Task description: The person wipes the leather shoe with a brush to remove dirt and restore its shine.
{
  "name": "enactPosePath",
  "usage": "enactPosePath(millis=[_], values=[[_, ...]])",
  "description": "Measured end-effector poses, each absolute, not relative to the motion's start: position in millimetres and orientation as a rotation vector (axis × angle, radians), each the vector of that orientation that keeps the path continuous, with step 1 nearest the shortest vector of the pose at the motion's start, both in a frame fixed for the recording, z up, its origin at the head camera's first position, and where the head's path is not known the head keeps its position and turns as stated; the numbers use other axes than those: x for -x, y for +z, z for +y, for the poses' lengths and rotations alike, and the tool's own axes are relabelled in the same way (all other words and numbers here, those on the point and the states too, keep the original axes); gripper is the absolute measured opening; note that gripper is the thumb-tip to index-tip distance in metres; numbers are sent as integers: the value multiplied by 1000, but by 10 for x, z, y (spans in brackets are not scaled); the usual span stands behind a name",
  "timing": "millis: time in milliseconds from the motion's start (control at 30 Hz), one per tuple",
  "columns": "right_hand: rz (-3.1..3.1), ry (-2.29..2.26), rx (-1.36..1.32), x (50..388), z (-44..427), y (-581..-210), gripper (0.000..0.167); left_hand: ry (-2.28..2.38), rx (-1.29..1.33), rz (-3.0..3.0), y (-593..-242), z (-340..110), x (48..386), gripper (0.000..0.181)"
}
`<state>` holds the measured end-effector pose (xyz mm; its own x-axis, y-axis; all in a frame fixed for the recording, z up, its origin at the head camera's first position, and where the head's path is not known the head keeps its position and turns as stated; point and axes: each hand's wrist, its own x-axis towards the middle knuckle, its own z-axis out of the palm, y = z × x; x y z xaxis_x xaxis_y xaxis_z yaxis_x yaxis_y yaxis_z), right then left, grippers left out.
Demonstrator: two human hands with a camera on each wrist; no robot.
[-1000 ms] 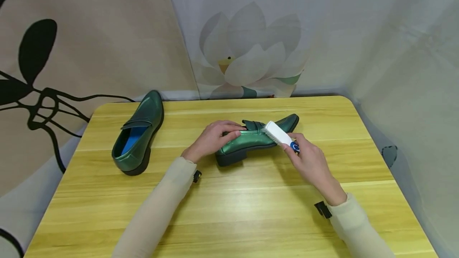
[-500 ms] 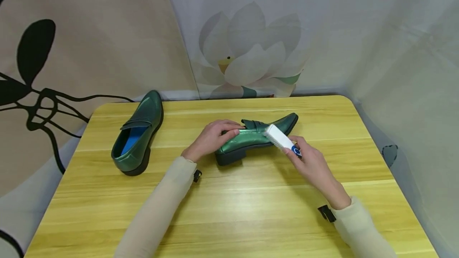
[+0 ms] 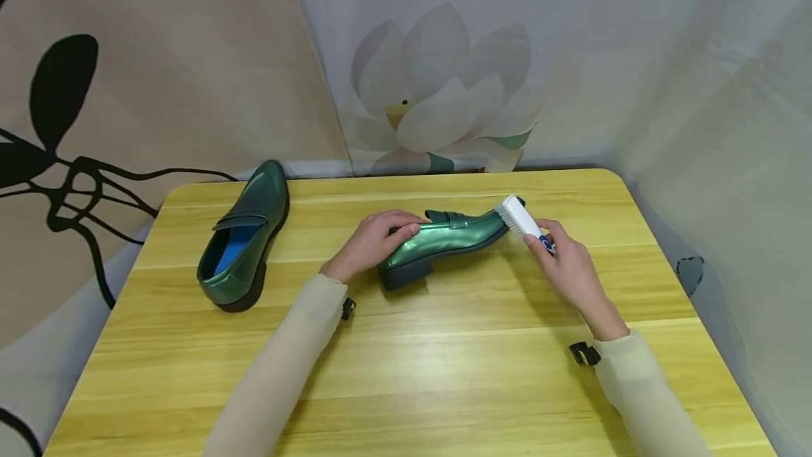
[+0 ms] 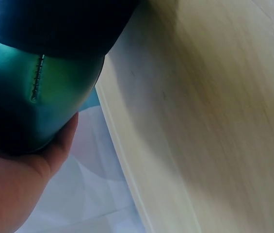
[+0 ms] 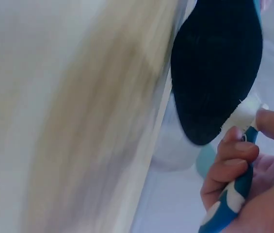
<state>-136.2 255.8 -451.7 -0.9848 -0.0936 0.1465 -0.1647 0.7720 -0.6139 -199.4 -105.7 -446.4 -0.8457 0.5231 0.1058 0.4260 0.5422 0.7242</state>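
Note:
A shiny green loafer (image 3: 452,238) with a dark sole is held tilted over the table, toe pointing right. My left hand (image 3: 376,244) grips it at the heel opening; in the left wrist view the thumb (image 4: 65,141) curls over the heel's edge. My right hand (image 3: 569,270) holds a white and blue brush (image 3: 520,218), bristles against the loafer's toe. Fingers wrap round the brush's blue and white handle (image 5: 233,196) in the right wrist view, where the dark sole (image 5: 217,68) faces the camera. The inside of the held loafer is hidden.
The matching green loafer (image 3: 244,238), with a blue insole, stands on the wooden table (image 3: 406,386) at the left. Fabric walls (image 3: 190,55) with printed plants and a pale flower rise close behind the table's far edge.
My right hand has carried the brush rightward and up along the loafer, from its middle to its toe. The left hand and the other loafer stay nearly in place.

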Motion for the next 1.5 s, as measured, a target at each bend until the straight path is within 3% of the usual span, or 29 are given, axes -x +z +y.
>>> enactPosePath(millis=[467, 1033, 1500], values=[[-2929, 974, -82, 1866, 2899, -4565, 59, 1214, -832, 2644, -4483, -1068, 2013, 32], [-2800, 776, -413, 1223, 2461, -4381, 43, 1217, -847, 2643, -4477, -1078, 2018, 32], [-2908, 784, -200, 1589, 2756, -4345, 53, 1163, -867, 2653, -4446, -1044, 1972, 32]])
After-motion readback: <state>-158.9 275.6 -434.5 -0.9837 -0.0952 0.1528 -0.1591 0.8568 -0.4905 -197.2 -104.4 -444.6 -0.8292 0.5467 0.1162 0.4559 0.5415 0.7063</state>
